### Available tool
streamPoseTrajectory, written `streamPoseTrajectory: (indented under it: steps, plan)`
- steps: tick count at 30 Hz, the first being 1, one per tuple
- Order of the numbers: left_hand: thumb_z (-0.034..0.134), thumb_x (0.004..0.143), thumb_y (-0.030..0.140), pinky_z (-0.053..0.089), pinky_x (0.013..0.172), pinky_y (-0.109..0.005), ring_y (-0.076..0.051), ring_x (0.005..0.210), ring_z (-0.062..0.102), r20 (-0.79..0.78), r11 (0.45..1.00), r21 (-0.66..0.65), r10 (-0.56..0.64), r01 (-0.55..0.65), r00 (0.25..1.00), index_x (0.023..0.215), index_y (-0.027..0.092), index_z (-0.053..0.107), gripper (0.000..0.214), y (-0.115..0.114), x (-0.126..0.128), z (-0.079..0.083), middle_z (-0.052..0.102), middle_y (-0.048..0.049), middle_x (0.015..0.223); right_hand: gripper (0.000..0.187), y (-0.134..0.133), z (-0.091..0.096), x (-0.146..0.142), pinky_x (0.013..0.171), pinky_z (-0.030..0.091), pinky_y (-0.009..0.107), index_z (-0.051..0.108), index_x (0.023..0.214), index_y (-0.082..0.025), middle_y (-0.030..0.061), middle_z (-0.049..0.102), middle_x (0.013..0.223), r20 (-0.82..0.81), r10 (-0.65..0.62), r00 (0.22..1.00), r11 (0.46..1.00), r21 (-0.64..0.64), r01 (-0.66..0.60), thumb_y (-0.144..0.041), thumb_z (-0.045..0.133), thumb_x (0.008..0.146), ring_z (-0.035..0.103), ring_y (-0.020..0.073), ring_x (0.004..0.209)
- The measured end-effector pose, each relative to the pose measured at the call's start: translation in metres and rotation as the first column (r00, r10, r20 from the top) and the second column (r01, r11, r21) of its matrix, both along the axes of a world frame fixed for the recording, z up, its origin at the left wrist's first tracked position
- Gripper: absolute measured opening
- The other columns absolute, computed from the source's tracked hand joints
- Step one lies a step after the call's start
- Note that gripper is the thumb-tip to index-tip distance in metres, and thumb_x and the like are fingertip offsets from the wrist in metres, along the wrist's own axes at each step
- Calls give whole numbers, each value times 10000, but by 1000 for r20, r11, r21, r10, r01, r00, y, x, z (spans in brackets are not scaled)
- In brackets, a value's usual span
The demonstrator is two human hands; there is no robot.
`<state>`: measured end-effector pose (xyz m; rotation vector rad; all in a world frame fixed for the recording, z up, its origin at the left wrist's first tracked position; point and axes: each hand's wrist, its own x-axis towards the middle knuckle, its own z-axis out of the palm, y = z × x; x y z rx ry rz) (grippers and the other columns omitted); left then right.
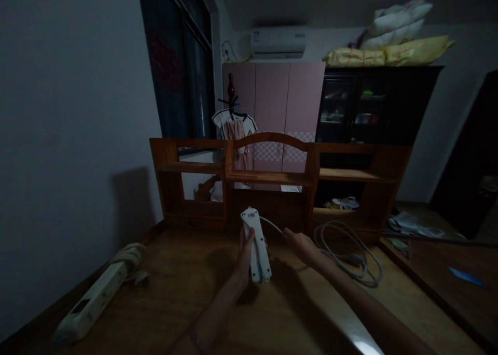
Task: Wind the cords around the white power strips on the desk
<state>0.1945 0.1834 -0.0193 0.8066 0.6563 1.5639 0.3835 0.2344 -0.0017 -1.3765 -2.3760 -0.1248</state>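
Note:
My left hand [246,249] is closed around a white power strip [257,246], thumb across the face turned toward me. Small dark screw spots and a label near the top mark that face. From the strip's upper end a pale cord [271,223] runs right to my right hand [301,245], whose fingers are closed on it. Beyond that hand, the loose loops of cable [375,272] lie on the wooden surface with a dark plug [352,259] among them. The fingers of my left hand behind the strip are mostly hidden.
A second power strip [93,298] with its cord wound at one end lies along the left wall. Across the back stands a wooden shelf unit [268,177]. A blue item [466,276] rests on the lower brown surface at right. The room is dim.

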Motion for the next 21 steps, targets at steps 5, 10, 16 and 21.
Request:
streamPoseTrajectory:
  steps: [5,10,16,21]
  plan:
    - [573,782,583,508,581,-274,-163,632,630,-247,998,-65,1,-17,969,1372,298,303,708,-3,5,-11,649,-25,839,258,-43,-20,27,501,135,278,564,909,-204,45,668,753,103,-29,994,994,103,19,-295,332,976,607,162,592]
    - [551,841,492,355,1032,-315,-212,1228,474,-502,989,118,134,-86,854,1343,273,416,563,-7,17,-8,502,-62,1343,168,-67,-29,54,522,160,289,551,1021,-238,3,633,766,167,153,974,925,324,-200,-196,403,953,557,142,621]
    - [513,875,435,330,1054,-348,-223,1277,423,-857,961,268,205,69,472,1433,306,271,622,-20,23,12,404,-43,1434,90,-77,-27,68,541,201,287,560,991,-208,-13,566,695,126,227,966,853,453,-259,-206,499,926,489,124,597]
    - [501,885,422,456,844,-307,-228,1021,599,-958,956,278,283,93,-38,1440,405,185,639,-28,26,10,575,-56,1188,109,-77,-28,63,534,236,273,544,822,-183,-24,532,644,59,298,953,813,508,-285,-249,542,909,466,105,565]
